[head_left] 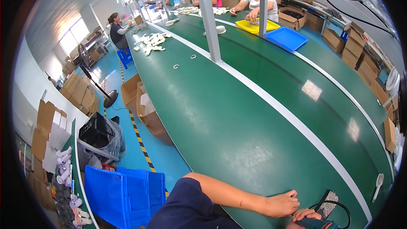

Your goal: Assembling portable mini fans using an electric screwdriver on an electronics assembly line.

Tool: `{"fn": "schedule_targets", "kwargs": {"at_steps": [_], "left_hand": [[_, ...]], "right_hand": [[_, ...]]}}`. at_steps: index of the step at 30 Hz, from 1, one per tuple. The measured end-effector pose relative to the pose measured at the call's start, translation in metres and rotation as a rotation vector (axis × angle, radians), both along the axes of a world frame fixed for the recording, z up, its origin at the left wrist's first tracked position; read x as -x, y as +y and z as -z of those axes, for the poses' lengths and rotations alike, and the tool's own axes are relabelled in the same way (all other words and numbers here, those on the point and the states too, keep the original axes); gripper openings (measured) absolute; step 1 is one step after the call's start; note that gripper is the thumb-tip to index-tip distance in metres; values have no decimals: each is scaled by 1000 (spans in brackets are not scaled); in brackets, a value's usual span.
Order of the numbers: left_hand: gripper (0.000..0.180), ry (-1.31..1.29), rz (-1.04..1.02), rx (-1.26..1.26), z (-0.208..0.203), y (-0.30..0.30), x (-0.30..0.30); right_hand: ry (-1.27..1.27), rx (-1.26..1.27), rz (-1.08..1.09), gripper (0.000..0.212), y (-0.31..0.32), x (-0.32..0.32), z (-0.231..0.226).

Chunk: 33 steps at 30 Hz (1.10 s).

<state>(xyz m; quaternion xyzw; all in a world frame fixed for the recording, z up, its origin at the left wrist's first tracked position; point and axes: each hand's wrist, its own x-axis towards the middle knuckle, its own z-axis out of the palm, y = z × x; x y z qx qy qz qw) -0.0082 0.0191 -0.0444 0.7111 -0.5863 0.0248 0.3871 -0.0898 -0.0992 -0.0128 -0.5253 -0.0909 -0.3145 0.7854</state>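
My left hand is closed with the fingers curled in, low over the green work surface. Whatever it may hold is hidden beneath the fingers. Close beside it, at the lower edge, my right hand is wrapped on a teal power tool, only partly in view. A black cord loops near the tool. Just beyond my right hand lies a black-edged block with a grainy grey top.
A white spoon-shaped part lies at the right. Farther up are two small rings, a pile of white parts, a metal post, yellow tray and blue tray. Co-workers sit beyond. Blue bins stand left.
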Motion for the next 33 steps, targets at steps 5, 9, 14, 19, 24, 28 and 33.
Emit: {"fn": "schedule_targets", "kwargs": {"at_steps": [5,9,14,19,24,28,33], "left_hand": [[10,-15,63,-12,-3,5,-3],[13,-23,91,41,-3,7,7],[11,-88,44,63,-5,-1,1],[5,-214,-9,-247,-42,17,4],[6,-98,19,-111,-29,15,-16],[5,-12,224,-193,-44,21,-18],[7,44,193,-28,-41,24,-11]], "right_hand": [[-8,-32,-69,71,-2,5,-5],[-91,-98,-93,68,-2,12,-11],[-149,-15,27,63,-1,10,-16],[-193,128,-131,68,-3,9,-14],[-219,225,-53,71,4,-21,-21],[-207,129,-52,72,7,-6,-24],[-194,148,-27,67,9,-2,-47]]}}
